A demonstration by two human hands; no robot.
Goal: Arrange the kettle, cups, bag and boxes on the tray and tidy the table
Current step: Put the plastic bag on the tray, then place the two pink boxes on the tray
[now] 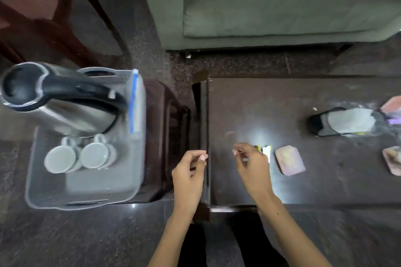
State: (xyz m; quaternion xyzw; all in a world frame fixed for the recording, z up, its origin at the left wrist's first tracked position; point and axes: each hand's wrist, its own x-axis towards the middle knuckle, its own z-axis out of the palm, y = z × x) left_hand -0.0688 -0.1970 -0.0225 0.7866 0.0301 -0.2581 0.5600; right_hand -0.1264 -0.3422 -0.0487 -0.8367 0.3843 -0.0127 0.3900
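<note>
Bench [303, 97] fills the right half of my view, dark and glossy, with its left edge running straight down between my two hands. Left of it, across a gap and on a low dark stand, sits the tray [86, 191], already carrying the kettle [58, 102] at its far end, two cups [78, 157] side by side in the middle, and a clear bag [135, 102] standing along its right wall. The near half of the tray is bare, so I judge there is room for the boxes.

Three pinkish boxes lie on the bench: one [289, 162] just right of my right hand, long axis running away from me, and two more [392, 162] well off at the right edge. A slipper-like thing [342, 121] lies between them, farther back.

My right hand [252, 167] hovers over the bench, fingers loosely curled; something small and pale may be pinched, but blur stops me from telling. A small yellow-and-white packet [265, 150] peeks out beside it. My left hand [191, 173], fingers bent, hangs over the bench edge holding nothing I can see.

The right hand is nearer the closest box; I judge the carry goes leftward over that edge.
</note>
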